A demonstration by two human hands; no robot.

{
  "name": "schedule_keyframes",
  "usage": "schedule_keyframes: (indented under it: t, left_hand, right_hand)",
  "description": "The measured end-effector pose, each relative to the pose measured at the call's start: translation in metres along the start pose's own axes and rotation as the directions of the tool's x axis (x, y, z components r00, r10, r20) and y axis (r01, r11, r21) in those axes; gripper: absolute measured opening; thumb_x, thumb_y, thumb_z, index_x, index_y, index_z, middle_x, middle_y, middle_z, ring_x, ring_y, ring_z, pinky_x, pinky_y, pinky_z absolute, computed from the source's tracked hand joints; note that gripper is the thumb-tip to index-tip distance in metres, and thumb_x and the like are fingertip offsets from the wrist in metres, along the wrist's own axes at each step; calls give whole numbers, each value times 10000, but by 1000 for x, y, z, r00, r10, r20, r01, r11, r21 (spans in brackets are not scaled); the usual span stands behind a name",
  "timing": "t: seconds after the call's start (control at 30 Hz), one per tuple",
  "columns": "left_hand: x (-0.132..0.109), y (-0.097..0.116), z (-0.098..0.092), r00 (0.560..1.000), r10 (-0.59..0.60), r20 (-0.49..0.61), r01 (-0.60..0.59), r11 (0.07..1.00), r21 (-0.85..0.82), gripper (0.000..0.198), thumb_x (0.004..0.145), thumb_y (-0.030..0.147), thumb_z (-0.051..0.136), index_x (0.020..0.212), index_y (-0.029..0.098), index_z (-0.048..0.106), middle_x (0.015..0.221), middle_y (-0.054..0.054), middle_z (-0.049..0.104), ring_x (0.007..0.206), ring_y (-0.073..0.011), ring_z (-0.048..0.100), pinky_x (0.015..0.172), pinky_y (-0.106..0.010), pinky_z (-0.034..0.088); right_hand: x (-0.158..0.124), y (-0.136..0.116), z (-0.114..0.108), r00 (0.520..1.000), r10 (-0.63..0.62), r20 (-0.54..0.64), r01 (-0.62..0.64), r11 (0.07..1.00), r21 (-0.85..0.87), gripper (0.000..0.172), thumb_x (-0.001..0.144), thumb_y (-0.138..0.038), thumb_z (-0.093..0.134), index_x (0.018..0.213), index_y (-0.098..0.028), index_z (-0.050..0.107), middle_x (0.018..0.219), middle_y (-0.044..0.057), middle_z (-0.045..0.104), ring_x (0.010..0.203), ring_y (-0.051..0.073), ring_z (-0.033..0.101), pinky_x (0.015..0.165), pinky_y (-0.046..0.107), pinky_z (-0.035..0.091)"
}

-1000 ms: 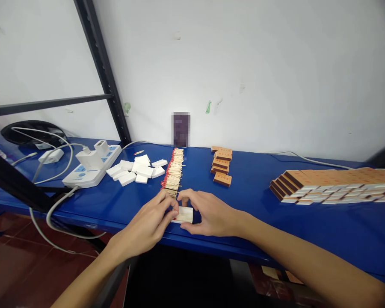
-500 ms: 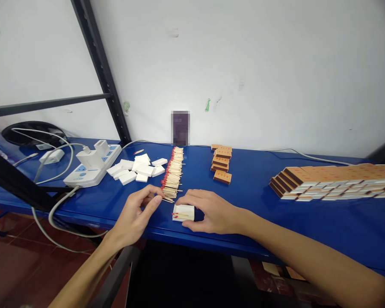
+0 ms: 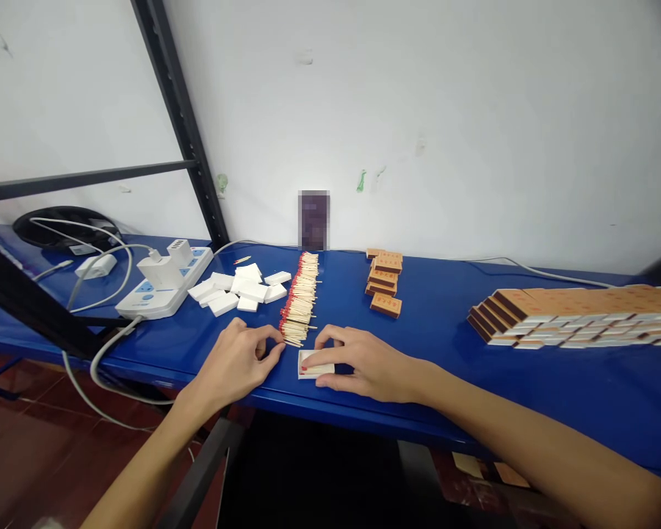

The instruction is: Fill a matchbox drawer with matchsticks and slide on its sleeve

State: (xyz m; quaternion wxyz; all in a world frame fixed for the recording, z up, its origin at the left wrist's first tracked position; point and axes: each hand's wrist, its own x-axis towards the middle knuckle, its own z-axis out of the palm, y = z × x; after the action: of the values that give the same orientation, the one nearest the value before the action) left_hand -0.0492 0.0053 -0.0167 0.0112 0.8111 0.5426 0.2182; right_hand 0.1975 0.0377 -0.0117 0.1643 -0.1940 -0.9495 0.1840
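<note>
My right hand (image 3: 363,360) rests on the blue table (image 3: 452,367), fingers curled over a small white matchbox tray (image 3: 308,364) near the front edge. My left hand (image 3: 236,361) lies just left of it, fingertips pinched together at the near end of a long row of red-tipped matches (image 3: 300,305); what the pinch holds is too small to see. The row of matches runs away from me towards the wall.
Several white empty trays (image 3: 242,288) lie left of the matches, beside a white power strip (image 3: 162,283) with cables. A few orange matchbox sleeves (image 3: 384,281) sit behind my right hand. A long stack of finished boxes (image 3: 578,314) fills the right. A black rack post (image 3: 181,125) rises at the left.
My left hand left the white tray and moved left to the near end of the match row. My right hand lowered its fingers over the tray.
</note>
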Motion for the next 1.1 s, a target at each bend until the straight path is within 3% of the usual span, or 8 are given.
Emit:
schedule_keyframes:
  t: [0.27, 0.57, 0.67, 0.8, 0.9, 1.0, 1.1]
  left_hand:
    - [-1, 1, -2, 998, -50, 46, 52, 998, -37, 211, 912, 349, 509, 996, 229, 662, 534, 51, 516, 512, -141, 496, 611, -265, 348]
    - [0, 0, -3, 996, -54, 72, 57, 998, -38, 206, 919, 344, 491, 885, 220, 652, 557, 34, 538, 538, -153, 515, 576, -265, 316]
    - [1, -1, -4, 990, -38, 139, 46, 997, -54, 220, 954, 348, 424, 897, 223, 596, 683, 18, 611, 640, -174, 569, 591, -269, 320]
    - [0, 7, -8, 989, 28, 149, -18, 997, -68, 241, 998, 333, 326, 924, 217, 524, 850, -6, 645, 742, -189, 580, 685, -289, 346]
    - [-2, 22, -12, 984, 95, 148, -79, 991, -108, 232, 1005, 322, 319, 931, 216, 512, 795, 13, 626, 693, -171, 537, 715, -296, 342]
    - [-2, 34, -13, 978, 156, 140, -143, 985, -98, 180, 976, 301, 394, 940, 217, 549, 604, 48, 549, 620, -162, 489, 735, -305, 335]
    - [1, 29, -9, 993, 93, 75, -86, 992, -97, 156, 929, 308, 482, 912, 218, 608, 500, 72, 459, 516, -130, 420, 702, -293, 339]
  right_hand:
    - [3, 1, 3, 997, 59, -55, -58, 998, 22, 385, 872, -382, 630, 1217, -218, 575, 1084, 60, 630, 947, 201, 597, 829, 338, 466]
    - [0, -2, -1, 985, 146, -87, -140, 987, 73, 509, 859, -458, 615, 1296, -230, 492, 1100, 61, 609, 905, 193, 576, 763, 319, 461]
    - [-1, -1, 0, 988, 113, -103, -108, 993, 50, 541, 816, -427, 657, 1284, -215, 491, 1076, 62, 606, 908, 199, 570, 784, 333, 454]
    - [0, -1, 2, 992, 86, -93, -82, 996, 46, 530, 792, -334, 671, 1271, -206, 485, 1021, 50, 609, 885, 191, 570, 784, 324, 450]
    - [1, 0, 4, 989, 107, -101, -100, 992, 72, 510, 788, -316, 676, 1250, -220, 482, 972, 25, 606, 809, 166, 559, 745, 302, 447]
    - [2, 2, 6, 986, 125, -110, -116, 989, 90, 515, 783, -339, 688, 1238, -237, 468, 953, 8, 604, 758, 149, 543, 703, 286, 437]
    - [2, 4, 7, 985, 131, -109, -120, 988, 102, 549, 782, -346, 694, 1261, -260, 441, 946, -7, 601, 734, 138, 535, 675, 272, 428]
